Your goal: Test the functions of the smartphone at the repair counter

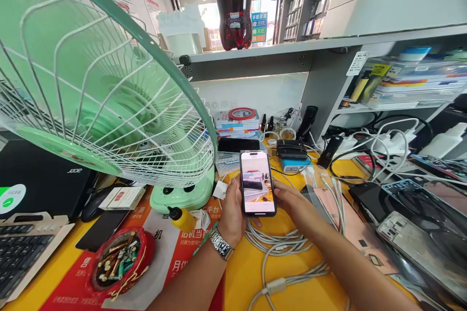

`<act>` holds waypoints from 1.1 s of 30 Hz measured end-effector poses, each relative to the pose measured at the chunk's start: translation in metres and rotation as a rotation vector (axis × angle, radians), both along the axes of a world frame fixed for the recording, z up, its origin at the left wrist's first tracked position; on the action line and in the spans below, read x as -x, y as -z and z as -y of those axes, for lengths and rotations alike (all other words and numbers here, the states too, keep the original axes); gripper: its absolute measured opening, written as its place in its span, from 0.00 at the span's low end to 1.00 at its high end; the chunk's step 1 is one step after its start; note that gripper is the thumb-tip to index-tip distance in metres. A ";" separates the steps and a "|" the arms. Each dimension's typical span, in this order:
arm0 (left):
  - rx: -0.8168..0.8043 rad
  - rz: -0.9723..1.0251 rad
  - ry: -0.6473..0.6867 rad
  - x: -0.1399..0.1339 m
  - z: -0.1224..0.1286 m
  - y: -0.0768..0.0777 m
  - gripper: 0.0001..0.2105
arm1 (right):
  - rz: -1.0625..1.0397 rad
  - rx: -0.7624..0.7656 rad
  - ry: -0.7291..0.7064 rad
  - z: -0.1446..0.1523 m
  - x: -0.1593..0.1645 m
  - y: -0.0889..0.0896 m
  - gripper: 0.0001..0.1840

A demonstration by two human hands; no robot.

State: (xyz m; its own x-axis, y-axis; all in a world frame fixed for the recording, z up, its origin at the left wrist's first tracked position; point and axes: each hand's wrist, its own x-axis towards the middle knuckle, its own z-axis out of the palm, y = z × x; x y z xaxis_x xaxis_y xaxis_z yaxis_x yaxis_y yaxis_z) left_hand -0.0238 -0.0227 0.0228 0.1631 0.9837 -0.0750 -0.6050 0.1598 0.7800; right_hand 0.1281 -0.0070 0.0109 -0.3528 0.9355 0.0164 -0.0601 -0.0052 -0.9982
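Cradled upright between two bare hands, a smartphone (257, 189) in a dark case sits near the middle of the view, above a yellow desktop (237, 279). Left hand (234, 209) is closed around its left edge, the thumb lying along the side; right hand (287, 198) presses against the opposite edge, its fingers partly hidden behind the phone. The lit screen faces the wearer and shows a picture of stacked books and a dark phone on the desk. A silver watch (220, 244) circles the left wrist.

Just below the hands lies a loose coil of pale cable (277, 243). Beyond the phone, a dark handset (239, 145) lies in front of a stack of books (237, 125), topped by a roll of red tape (242, 113). To the right of these, a black device (292, 149) rests on a small blue box (295, 165).

On the left, a large green fan (183, 198) leans over the desk. Near its base stands a yellow bottle (182, 219) with a black tip, tilted; closer to the wearer is a red bowl (146, 249) of short stubs. A cola bottle (235, 14) stands on the shelf (270, 52) above.
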 end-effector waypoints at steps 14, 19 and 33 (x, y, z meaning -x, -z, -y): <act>-0.027 -0.022 0.011 0.000 0.001 0.002 0.24 | 0.001 -0.016 0.002 0.001 0.003 -0.005 0.15; -0.044 -0.004 -0.010 -0.001 0.001 -0.001 0.23 | -0.035 -0.095 -0.142 0.003 0.004 -0.005 0.26; -0.058 -0.041 0.019 0.000 0.002 0.003 0.23 | -0.071 0.006 -0.010 0.001 0.004 -0.006 0.14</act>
State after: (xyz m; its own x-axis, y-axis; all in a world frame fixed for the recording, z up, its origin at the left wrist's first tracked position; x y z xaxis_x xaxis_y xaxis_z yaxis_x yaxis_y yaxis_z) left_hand -0.0235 -0.0245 0.0198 0.1799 0.9834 -0.0246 -0.5697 0.1246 0.8123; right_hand 0.1236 -0.0084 0.0168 -0.3602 0.9322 0.0358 -0.1307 -0.0124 -0.9913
